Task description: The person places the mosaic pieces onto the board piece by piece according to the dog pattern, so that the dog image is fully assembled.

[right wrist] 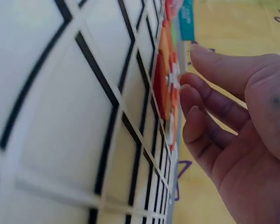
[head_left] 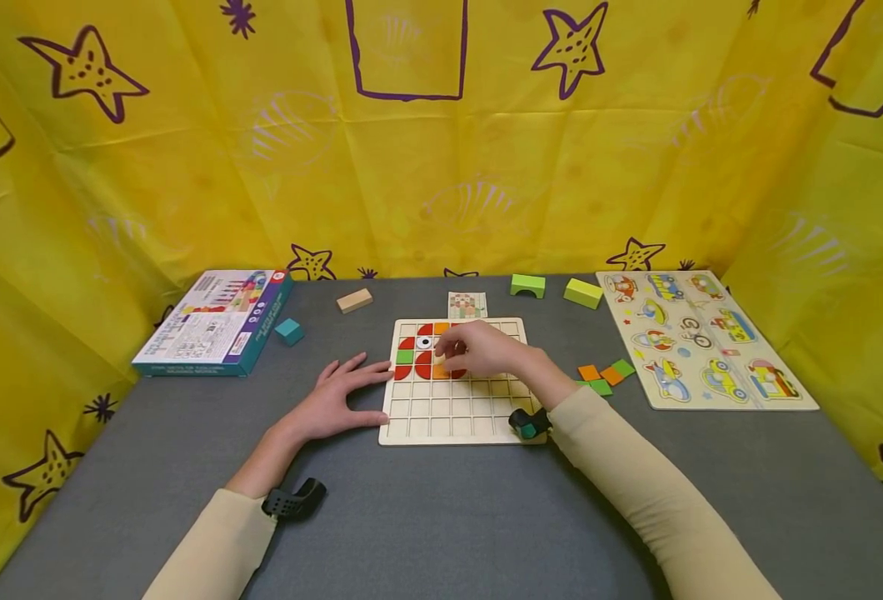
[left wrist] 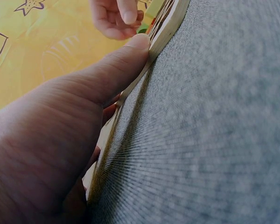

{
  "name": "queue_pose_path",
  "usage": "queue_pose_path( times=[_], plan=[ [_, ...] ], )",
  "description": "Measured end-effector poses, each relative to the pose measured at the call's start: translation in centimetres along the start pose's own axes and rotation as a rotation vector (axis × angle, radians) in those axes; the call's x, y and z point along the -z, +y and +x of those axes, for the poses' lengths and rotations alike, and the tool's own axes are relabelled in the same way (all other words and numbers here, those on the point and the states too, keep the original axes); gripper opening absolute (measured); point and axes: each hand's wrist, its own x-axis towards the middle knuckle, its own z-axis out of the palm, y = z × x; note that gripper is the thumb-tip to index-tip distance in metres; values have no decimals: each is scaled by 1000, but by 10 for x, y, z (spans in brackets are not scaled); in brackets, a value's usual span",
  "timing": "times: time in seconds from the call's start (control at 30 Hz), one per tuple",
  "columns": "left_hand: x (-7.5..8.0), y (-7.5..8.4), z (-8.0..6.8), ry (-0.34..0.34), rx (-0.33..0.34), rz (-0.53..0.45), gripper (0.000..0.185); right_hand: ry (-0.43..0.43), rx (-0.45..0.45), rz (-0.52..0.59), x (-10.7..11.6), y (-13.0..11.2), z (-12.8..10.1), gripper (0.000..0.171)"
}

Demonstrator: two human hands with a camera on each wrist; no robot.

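L hand (head_left: 344, 400), fingers spread, touches left edge of grid board (head_left: 441, 431) (good brace), mid-tabletop. R hand (head_left: 482, 347), fingers loosely curved, nothing seen btwn them & thumb, is at tiles (head_left: 405, 357) nr board's far-left corner; best seat each flat w/o nudging neighbors.

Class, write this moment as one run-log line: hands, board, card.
left hand: touching left edge of board | right hand: over tiles | board: partly filled | card: beyond far edge
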Motion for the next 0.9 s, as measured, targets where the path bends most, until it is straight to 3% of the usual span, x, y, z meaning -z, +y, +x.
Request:
queue_pose_path(
  times=[0.23,0.47,0.67,0.9],
  plan=[
    [-2,-1,0,1,-8,0,71,63,-5,58,12,15,-30,21],
    [1,0,-1,0,-5,-1,72,127,-90,61,20,32,-66,24],
    [3,0,-2,-1,-6,-2,72,180,-64,55,27,44,-90,29],
    [1,0,-2,-1,-2,-6,72,232,-97,51,32,59,-114,29]
  ],
)
